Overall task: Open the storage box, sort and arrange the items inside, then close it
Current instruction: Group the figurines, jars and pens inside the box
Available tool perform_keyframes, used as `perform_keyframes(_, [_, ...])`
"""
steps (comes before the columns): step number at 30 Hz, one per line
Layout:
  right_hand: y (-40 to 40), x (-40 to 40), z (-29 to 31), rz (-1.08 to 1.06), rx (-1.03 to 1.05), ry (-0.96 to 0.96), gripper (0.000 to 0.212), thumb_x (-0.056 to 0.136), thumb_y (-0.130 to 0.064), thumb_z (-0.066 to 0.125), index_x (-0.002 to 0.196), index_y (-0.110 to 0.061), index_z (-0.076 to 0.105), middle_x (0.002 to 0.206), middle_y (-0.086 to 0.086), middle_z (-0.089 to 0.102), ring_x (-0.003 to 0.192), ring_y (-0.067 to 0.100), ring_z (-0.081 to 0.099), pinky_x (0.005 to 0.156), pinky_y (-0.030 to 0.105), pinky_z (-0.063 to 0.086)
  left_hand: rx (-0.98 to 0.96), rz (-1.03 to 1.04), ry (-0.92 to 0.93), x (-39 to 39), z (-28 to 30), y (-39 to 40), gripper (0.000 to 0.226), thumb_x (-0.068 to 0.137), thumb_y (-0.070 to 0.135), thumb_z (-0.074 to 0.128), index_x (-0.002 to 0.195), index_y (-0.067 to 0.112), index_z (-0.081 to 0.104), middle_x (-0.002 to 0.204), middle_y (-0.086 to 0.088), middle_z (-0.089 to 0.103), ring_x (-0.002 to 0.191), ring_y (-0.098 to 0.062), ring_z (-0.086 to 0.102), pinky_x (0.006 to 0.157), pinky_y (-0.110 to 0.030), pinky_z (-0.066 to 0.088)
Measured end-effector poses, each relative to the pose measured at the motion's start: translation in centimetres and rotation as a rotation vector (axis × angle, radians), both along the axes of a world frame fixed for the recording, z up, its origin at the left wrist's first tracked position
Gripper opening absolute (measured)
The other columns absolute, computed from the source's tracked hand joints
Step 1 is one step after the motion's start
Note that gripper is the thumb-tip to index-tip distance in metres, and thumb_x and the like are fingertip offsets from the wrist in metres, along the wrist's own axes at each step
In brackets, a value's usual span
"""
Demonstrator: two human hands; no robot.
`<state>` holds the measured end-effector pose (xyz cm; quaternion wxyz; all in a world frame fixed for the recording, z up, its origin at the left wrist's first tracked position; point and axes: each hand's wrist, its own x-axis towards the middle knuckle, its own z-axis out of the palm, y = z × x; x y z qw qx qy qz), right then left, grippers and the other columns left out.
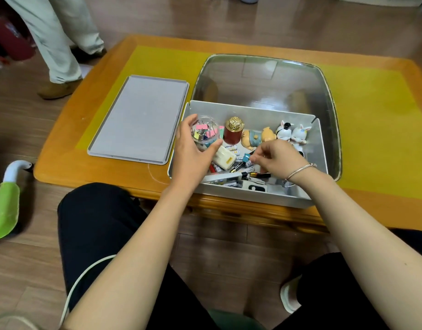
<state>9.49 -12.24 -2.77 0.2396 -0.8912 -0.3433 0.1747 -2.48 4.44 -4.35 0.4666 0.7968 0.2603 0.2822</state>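
Mid-sort, storage box [248, 194] open at worktop front edge.
Lid [138, 120] off, lying left; left hand [193, 148] cups clip jar [203, 134], right hand [276, 160] pinches small blue clip [247, 157]; loose items unsorted, closing left.

You have a matt grey plastic storage box [320, 148] on a glossy varnished wooden table [105, 65], whose top carries a smooth yellow mat [376, 129]. At nine o'clock of the box lies its matt grey lid [138, 120]; at twelve o'clock sits a shiny, reflective metal tray [260, 82]. Your left hand [191, 148] cups a clear plastic jar [203, 133].
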Motion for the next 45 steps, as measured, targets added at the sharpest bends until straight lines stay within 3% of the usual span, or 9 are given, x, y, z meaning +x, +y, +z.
perform_keyframes(5, [0.2,0.7,0.6,-0.073,0.111,0.012,0.021,0.082,-0.009,0.065,0.061,-0.009,0.064,0.063,0.002,0.067,0.050,-0.006,0.055,0.053,0.003,0.039,0.121,0.068,0.022,-1.7,0.5,2.6,0.074,0.082,0.039,0.072,0.142,0.018,0.033,0.137,-0.001,0.044,0.122,-0.008,0.039,0.097,-0.020,0.035])
perform_keyframes(9, [1.6,0.0,0.6,-0.049,0.170,0.149,0.020,0.076,0.000,0.066,0.061,-0.012,0.058,0.055,0.002,0.067,0.042,0.005,0.059,0.047,0.015,0.049,0.187,0.088,-0.014,-2.7,0.8,4.3,0.069,0.089,0.034,0.063,0.147,0.029,0.026,0.143,-0.004,0.039,0.128,-0.009,0.034,0.099,-0.018,0.032])
perform_keyframes(12, [3.9,-0.1,0.1,-0.091,0.172,0.047,0.016,0.072,-0.002,0.065,0.073,-0.016,0.059,0.063,0.003,0.065,0.055,0.013,0.059,0.060,0.024,0.049,0.179,0.097,-0.029,-2.9,0.6,5.1,0.061,0.094,0.030,0.058,0.147,0.032,0.029,0.141,-0.009,0.036,0.129,-0.016,0.040,0.093,-0.002,0.031])
perform_keyframes(18, [7.5,-0.1,-1.3,0.084,-0.188,-0.132,0.031,0.087,-0.004,0.044,0.106,-0.007,0.069,0.108,0.015,0.067,0.097,0.031,0.059,0.085,0.034,0.049,0.154,0.071,-0.026,-2.6,0.4,5.3,0.059,0.094,0.027,0.059,0.146,0.027,0.032,0.140,-0.010,0.035,0.127,-0.016,0.043,0.089,0.003,0.031])
perform_keyframes(22, [7.5,-0.4,-0.6,0.264,-0.204,0.075,0.046,0.083,0.007,0.037,0.095,-0.017,0.074,0.106,-0.001,0.069,0.078,0.007,0.059,0.063,0.003,0.040,0.077,0.085,-0.100,-2.3,0.4,5.5,0.057,0.093,0.022,0.062,0.144,0.021,0.036,0.138,-0.010,0.037,0.119,-0.010,0.044,0.085,0.003,0.034])
perform_keyframes(27, [8.8,0.0,-0.1,0.194,-0.061,-0.007,0.035,0.093,-0.002,0.039,0.107,-0.016,0.068,0.093,0.002,0.063,0.060,0.008,0.051,0.053,0.016,0.035,0.031,0.107,-0.111,-2.2,0.6,6.1,0.058,0.092,0.021,0.062,0.144,0.021,0.036,0.136,-0.007,0.037,0.114,-0.004,0.045,0.085,0.001,0.037])
perform_keyframes(31, [11.7,0.8,-0.3,0.111,-0.070,-0.205,0.026,0.096,-0.018,0.048,0.115,-0.010,0.064,0.111,0.012,0.067,0.104,0.030,0.060,0.092,0.034,0.045,0.006,0.103,-0.088,-1.9,0.5,5.6,0.064,0.089,0.020,0.066,0.144,0.023,0.035,0.139,-0.006,0.037,0.118,-0.005,0.042,0.084,0.002,0.036])
perform_keyframes(37, [14.9,1.3,-1.4,0.065,-0.168,-0.304,0.029,0.088,-0.025,0.061,0.111,-0.006,0.062,0.107,0.019,0.065,0.102,0.037,0.059,0.088,0.040,0.049,-0.019,0.110,-0.004,-1.1,-0.5,3.7,0.082,0.080,0.016,0.076,0.146,0.016,0.027,0.144,-0.001,0.039,0.132,-0.013,0.039,0.103,-0.024,0.042])
perform_keyframes(45, [16.5,1.1,-2.5,0.064,-0.265,-0.327,0.016,0.085,-0.018,0.062,0.094,-0.005,0.064,0.097,0.021,0.066,0.089,0.038,0.063,0.075,0.037,0.051,0.022,0.118,-0.043,-1.3,-0.9,3.3,0.069,0.080,0.011,0.074,0.138,0.019,0.037,0.138,0.001,0.042,0.124,-0.003,0.037,0.098,-0.039,0.050])
